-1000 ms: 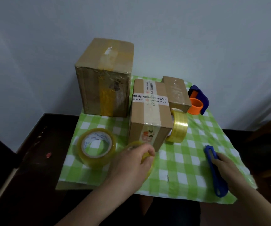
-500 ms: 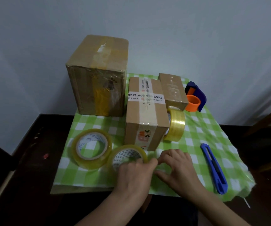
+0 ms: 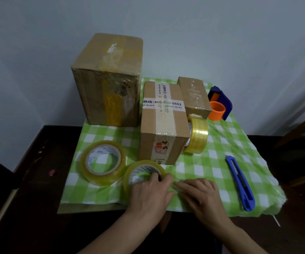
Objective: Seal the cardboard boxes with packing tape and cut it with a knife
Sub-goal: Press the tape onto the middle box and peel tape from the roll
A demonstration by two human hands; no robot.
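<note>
Now, left hand (image 3: 148,195) gripping tape roll (image 3: 140,165), fingers curling into core; roll sitting at near edge of green checked cloth (image 3: 221,143), just in front of middle box (image 3: 163,129). Right hand (image 3: 201,195) grip half-curled, fingertips meeting roll's rim; pinching tape end or not, cannot tell. Box label reading "5552", "BLACK", "TO-FU". Blue knife (image 3: 239,182) lying untouched right of right hand, long axis running far-to-near, narrow tip pointing away.
</note>
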